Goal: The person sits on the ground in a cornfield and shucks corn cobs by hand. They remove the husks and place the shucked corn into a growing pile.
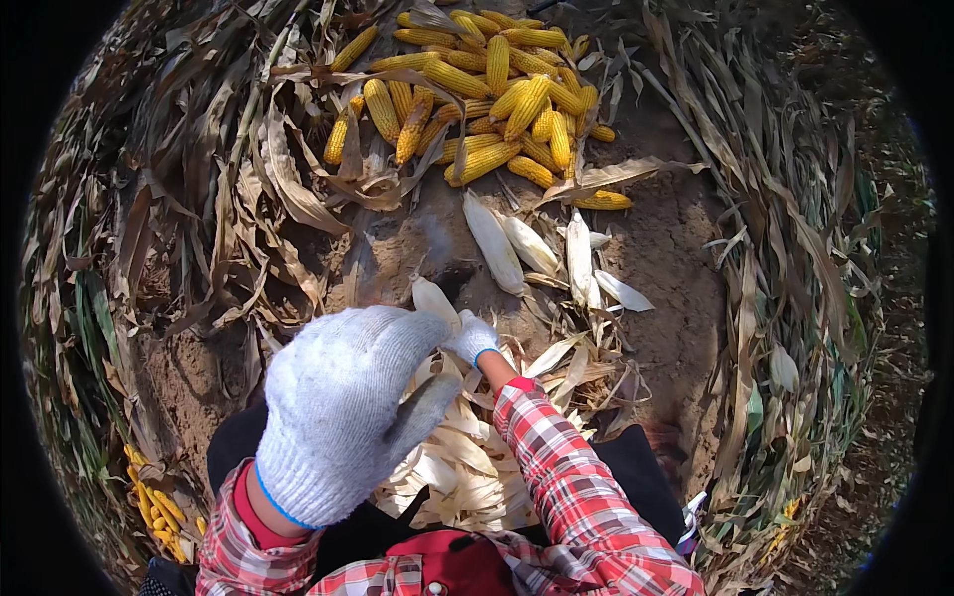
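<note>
My left hand [354,406], in a white knitted glove with a blue-edged cuff, is raised close to the camera; its thumb stands apart from the fingers and nothing shows between them. Lower and farther off, my right hand [473,337], gloved too, is closed at the lower end of a corn ear in its pale husk [434,299]. The left fingertips partly cover that spot. Several more ears in pale husks [493,242] lie on the soil just beyond. Loose stripped husks [466,454] are heaped beneath my forearms, between my legs.
A pile of husked yellow corn ears [484,89] lies on the ground ahead. Dry corn stalks and leaves [186,149] are banked at the left, with more stalks [790,223] at the right. Another group of yellow ears [158,514] is at the lower left. Bare soil [663,253] shows between.
</note>
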The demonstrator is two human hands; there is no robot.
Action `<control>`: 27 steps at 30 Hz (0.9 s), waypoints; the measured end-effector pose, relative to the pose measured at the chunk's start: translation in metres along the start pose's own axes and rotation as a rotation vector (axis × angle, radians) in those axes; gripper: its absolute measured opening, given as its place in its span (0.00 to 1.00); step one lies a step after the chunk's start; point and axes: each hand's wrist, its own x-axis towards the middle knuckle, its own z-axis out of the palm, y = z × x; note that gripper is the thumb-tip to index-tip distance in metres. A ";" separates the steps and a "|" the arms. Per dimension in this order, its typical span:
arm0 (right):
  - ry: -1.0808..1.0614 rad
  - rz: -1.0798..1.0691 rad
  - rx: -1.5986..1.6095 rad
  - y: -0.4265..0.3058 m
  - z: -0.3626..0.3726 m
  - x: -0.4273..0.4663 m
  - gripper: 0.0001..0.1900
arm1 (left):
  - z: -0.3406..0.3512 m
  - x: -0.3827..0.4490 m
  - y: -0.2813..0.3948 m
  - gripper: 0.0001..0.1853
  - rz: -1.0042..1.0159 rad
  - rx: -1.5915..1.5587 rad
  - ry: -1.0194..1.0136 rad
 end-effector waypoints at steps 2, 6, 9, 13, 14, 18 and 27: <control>0.027 -0.139 0.068 0.028 0.028 0.003 0.39 | 0.003 -0.003 0.003 0.19 0.059 0.017 0.001; 0.091 -0.328 0.073 0.111 0.067 0.030 0.38 | 0.015 0.003 0.014 0.17 0.161 0.031 0.009; 0.034 -0.365 0.089 0.054 0.029 -0.026 0.37 | 0.022 -0.013 -0.003 0.16 0.098 0.092 0.058; 0.045 -0.380 -0.072 -0.029 -0.090 -0.159 0.35 | 0.027 -0.015 0.002 0.17 0.101 0.195 -0.068; 0.136 -0.483 -0.125 -0.034 -0.109 -0.188 0.33 | 0.034 -0.013 0.004 0.18 0.124 0.250 -0.103; 0.314 -0.827 -0.106 -0.046 -0.147 -0.259 0.29 | 0.053 -0.014 -0.001 0.24 0.134 0.283 -0.290; 0.873 -1.015 -0.340 -0.023 -0.166 -0.329 0.30 | 0.101 -0.021 -0.003 0.40 0.138 -0.518 -0.671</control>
